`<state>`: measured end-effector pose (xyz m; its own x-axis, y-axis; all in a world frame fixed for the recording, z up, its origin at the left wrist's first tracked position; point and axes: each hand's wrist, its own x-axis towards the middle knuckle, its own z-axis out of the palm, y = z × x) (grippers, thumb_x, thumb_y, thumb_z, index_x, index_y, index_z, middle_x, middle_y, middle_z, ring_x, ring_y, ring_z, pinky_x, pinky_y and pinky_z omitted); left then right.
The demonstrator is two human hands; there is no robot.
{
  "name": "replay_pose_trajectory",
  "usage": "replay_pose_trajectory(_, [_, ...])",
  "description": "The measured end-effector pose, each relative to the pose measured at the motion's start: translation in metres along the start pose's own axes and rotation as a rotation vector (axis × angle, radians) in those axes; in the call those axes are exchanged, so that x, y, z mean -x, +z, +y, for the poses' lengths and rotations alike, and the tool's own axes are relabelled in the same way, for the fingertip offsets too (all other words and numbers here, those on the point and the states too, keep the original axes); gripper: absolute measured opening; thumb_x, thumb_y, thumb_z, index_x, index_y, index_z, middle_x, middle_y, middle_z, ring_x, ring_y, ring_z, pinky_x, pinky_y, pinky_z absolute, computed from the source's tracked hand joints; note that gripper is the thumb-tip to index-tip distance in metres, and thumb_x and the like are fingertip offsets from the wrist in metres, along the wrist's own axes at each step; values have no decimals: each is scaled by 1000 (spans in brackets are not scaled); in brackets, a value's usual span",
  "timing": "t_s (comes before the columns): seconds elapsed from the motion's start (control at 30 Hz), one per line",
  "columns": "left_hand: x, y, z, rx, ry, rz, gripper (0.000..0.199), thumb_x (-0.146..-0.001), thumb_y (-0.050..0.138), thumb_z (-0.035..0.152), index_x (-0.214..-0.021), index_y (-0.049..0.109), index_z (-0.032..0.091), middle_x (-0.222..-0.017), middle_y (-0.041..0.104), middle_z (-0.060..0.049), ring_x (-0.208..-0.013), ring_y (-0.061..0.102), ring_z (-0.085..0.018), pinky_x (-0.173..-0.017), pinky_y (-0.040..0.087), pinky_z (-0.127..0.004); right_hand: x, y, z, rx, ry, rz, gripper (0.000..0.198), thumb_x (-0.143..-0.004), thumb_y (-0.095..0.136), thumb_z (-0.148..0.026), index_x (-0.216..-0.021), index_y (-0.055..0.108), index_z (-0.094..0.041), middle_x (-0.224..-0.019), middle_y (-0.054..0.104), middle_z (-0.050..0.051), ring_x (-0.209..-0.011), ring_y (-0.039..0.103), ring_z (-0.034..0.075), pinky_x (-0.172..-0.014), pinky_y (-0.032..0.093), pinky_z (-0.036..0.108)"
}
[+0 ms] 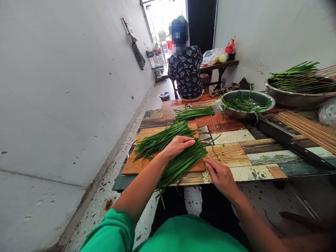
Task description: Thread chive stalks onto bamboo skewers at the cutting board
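Note:
My left hand point(180, 145) lies over a bunch of long green garlic chives point(181, 166), with fingers and thumb closed on it near its right end. The loose leaf ends hang over the table's front edge. Just to the right, my right hand point(220, 174) pinches a thin bamboo skewer point(204, 160), whose tip meets the right edge of the bunch. How far it goes in is hidden. A wooden cutting board point(133, 166) lies beneath, with a second pile of garlic chives point(160, 139) behind my left hand.
More chives point(195, 113) lie behind the board. At right are a metal bowl of loose leaves point(246, 102), a basin with skewered greens point(294, 99), bare skewers point(307, 127) and a large knife point(294, 144). A person point(186, 71) sits beyond the table, back turned.

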<state>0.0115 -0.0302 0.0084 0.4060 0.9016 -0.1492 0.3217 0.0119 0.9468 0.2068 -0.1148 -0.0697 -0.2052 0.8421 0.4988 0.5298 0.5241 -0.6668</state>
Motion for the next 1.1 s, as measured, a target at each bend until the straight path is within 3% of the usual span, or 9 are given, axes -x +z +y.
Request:
replay_pose_trajectory(0.2, [1, 2, 0, 3, -28, -68, 46, -70, 64, 56, -63, 62, 11, -55, 49, 4, -50, 39, -6, -48, 29, -18, 2, 2, 2, -36, -4, 7, 25, -93, 44, -23, -105, 65, -18, -99, 72, 7, -86, 69, 17, -72, 53, 26])
replay_pose_trajectory(0.4, [-4, 8, -6, -122, -29, -69, 47, -74, 58, 56, -70, 67, 10, -57, 55, 2, -50, 44, -8, -48, 33, -20, -2, 1, -3, 15, 28, 9, 27, -94, 40, -25, -96, 66, -18, -82, 71, 5, -70, 66, 15, -62, 47, 23])
replay_pose_trajectory(0.5, [-9, -2, -12, -332, 33, 104, 39, -83, 52, 46, -76, 71, 12, -67, 65, -2, -58, 54, -11, -57, 41, -21, -1, -2, -2, 140, 82, 26, 28, -93, 40, -26, -90, 66, -17, -72, 69, 4, -60, 63, 15, -56, 43, 23])
replay_pose_trajectory(0.6, [-14, -12, -17, -686, 149, 261, 24, -83, 55, 31, -88, 74, 17, -86, 71, -5, -78, 61, -16, -74, 45, -25, 1, -3, 0, 256, 146, 18, 29, -92, 40, -27, -89, 67, -17, -74, 70, 4, -61, 64, 16, -57, 42, 25])
replay_pose_trajectory(0.77, [-25, -10, -20, -1116, 172, 208, 23, -83, 56, 26, -97, 74, 20, -93, 68, -9, -90, 60, -22, -82, 45, -31, 2, 0, 3, 299, 184, -6, 30, -92, 40, -29, -93, 68, -19, -83, 73, 6, -69, 67, 18, -60, 44, 26])
replay_pose_trajectory(0.97, [-29, -8, -16, -1129, 187, 195, 19, -80, 57, 23, -88, 74, 19, -92, 68, -8, -89, 60, -21, -81, 43, -30, 1, -2, 2, 259, 211, -19, 30, -91, 41, -30, -93, 69, -19, -78, 73, 4, -65, 67, 17, -57, 43, 25])
replay_pose_trajectory(1.1, [-26, -7, -16, -1040, 207, 289, 16, -79, 58, 24, -86, 71, 20, -87, 70, -4, -87, 60, -21, -83, 38, -34, 2, -2, 2, 234, 201, -9, 30, -91, 41, -30, -93, 69, -19, -82, 73, 5, -68, 67, 18, -60, 44, 25])
